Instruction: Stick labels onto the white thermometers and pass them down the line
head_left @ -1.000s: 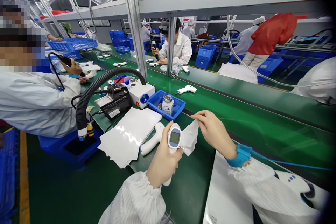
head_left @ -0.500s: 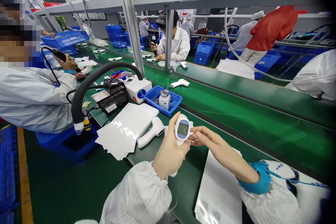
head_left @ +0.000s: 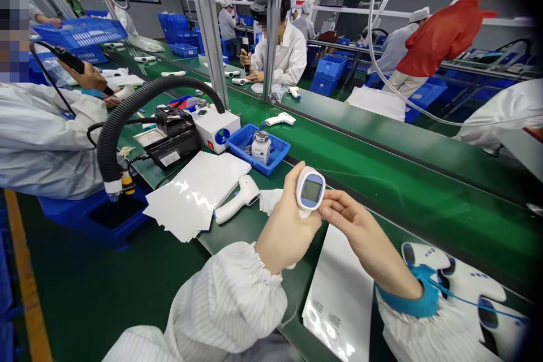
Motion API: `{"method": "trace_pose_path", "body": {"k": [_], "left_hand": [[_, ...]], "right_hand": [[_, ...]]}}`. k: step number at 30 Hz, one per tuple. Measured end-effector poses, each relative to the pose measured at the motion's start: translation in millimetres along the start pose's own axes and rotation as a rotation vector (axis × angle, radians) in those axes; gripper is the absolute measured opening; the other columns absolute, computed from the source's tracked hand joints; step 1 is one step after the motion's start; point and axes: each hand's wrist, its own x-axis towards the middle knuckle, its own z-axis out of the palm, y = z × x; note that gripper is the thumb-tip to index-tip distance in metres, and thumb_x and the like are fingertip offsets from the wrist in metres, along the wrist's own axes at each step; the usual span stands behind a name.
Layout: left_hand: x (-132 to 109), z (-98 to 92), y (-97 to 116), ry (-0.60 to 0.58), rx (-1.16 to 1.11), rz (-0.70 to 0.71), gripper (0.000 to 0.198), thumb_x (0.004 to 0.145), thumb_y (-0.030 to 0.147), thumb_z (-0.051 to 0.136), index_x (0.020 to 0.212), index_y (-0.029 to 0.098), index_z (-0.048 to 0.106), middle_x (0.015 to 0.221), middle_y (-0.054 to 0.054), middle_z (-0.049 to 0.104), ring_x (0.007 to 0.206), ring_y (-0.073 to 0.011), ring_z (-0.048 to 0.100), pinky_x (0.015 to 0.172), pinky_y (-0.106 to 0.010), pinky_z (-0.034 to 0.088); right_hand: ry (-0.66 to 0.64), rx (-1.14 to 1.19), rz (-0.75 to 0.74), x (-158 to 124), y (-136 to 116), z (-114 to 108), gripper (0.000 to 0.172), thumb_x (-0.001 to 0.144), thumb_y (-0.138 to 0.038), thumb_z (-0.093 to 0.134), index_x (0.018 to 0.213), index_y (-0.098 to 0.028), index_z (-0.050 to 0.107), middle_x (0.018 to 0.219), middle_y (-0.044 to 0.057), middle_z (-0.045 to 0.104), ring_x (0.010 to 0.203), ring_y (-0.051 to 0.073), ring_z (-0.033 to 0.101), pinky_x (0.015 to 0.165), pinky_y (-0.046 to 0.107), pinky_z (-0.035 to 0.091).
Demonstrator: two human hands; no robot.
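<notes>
My left hand [head_left: 285, 232] is wrapped around the handle of a white infrared thermometer [head_left: 311, 189], its blue-framed grey screen facing me. At the thermometer's right side, my right hand [head_left: 354, 223] has its thumb and bent fingers closed against the casing; the fingertips are partly hidden. Another white thermometer [head_left: 237, 199] lies to the left, by a fan of glossy white sheets [head_left: 197, 189]. Below my hands lies a stack of white printed sheets [head_left: 341, 288]. Several more thermometers [head_left: 475, 280] rest beside my right wrist, which wears a blue strap [head_left: 428, 291].
A blue tray [head_left: 278, 158] holding a white jar [head_left: 260, 147] stands ahead, near a white box unit [head_left: 214, 124] with a thick black hose [head_left: 112, 119]. The green conveyor [head_left: 403, 172] runs behind a metal post [head_left: 207, 28]. Co-workers sit left and across.
The view has shifted slightly. My hands and the thermometer have moved a little right and up in the picture, and my right fingers now sit closer against its side.
</notes>
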Motion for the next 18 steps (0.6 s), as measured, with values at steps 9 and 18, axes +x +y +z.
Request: {"method": "trace_pose_path", "body": {"k": [9,18], "left_hand": [[0.1,-6.3,-11.2,-0.007,-0.076,-0.078,0.072,0.083,0.015,0.058,0.143,0.036,0.025,0.095,0.001,0.056,0.05,-0.0037,0.046,0.054,-0.021,0.045],[-0.7,-5.6,-25.3,-0.003,-0.096,-0.099,0.075,0.081,0.015,0.058,0.147,0.029,0.025,0.102,-0.004,0.061,0.077,-0.0149,0.061,0.072,-0.028,0.052]], "right_hand": [[0.003,-0.038,0.043,1.0,10.5,2.3,0.039,0.081,-0.051,0.066,0.106,-0.023,0.059,0.091,0.004,0.069,0.095,0.021,0.064,0.092,0.038,0.049],[0.061,-0.027,0.032,0.8,17.4,4.4,0.037,0.077,-0.044,0.073,0.105,-0.024,0.059,0.091,0.004,0.069,0.089,0.021,0.064,0.086,0.036,0.052]]}}
